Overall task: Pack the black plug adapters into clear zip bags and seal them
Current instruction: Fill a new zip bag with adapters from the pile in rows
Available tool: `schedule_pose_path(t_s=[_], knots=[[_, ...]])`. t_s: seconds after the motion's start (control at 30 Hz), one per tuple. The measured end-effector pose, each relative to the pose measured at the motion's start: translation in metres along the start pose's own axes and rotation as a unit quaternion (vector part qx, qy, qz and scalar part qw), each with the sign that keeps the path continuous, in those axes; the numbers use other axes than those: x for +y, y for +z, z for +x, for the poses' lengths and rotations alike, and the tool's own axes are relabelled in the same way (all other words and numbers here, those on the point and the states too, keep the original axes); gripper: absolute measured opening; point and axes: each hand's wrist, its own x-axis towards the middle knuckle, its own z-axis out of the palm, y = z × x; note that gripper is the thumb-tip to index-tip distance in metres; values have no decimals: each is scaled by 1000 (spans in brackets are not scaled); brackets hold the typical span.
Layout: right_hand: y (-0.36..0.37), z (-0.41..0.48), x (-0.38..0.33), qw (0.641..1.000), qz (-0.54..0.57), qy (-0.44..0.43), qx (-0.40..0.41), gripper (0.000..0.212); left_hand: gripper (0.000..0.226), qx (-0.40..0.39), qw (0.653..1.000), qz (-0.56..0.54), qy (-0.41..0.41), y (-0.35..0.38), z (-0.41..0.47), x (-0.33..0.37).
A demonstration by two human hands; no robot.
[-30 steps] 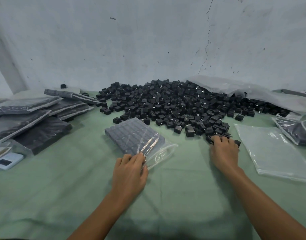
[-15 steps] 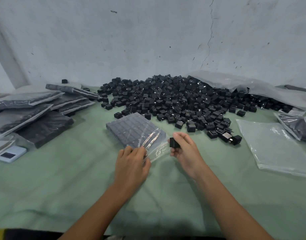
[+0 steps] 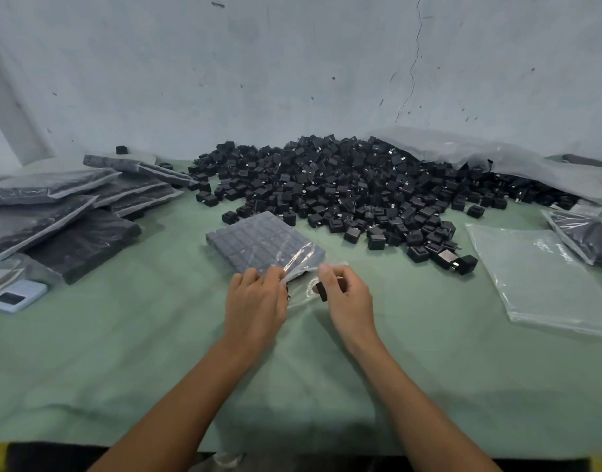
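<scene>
While the left hand point(image 3: 255, 301) pinches up the open lip of the clear plastic zip bag point(image 3: 258, 241), which lies on the green surface point(image 3: 156, 352) nearly full of rows, the right hand point(image 3: 347, 296) curls its fingers point(image 3: 328, 271) round one small black plug adapter point(image 3: 321, 291) at the bag's mouth. I think this is the filling step; next it must slide into a gap, then the zip gets pressed closed. Shiny plastic and the left hand hide how much room is left.
</scene>
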Motion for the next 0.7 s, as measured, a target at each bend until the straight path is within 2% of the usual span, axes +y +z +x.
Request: schedule_pose_path(t_s=[0.1, 0.2, 0.43, 0.7], knots=[[1, 2, 2, 999, -31, -9, 7, 21, 21, 5, 1000, 12, -3, -2, 0, 2], [3, 1, 2, 1000, 26, 9, -4, 11, 13, 9, 1000, 10, -4, 0, 0, 2], [3, 1, 3, 998, -52, -1, -23, 26, 16, 2, 1000, 15, -8, 3, 0, 0], [8, 0, 0, 983, -168, -16, -66, 23, 17, 9, 1000, 15, -9, 6, -1, 0]])
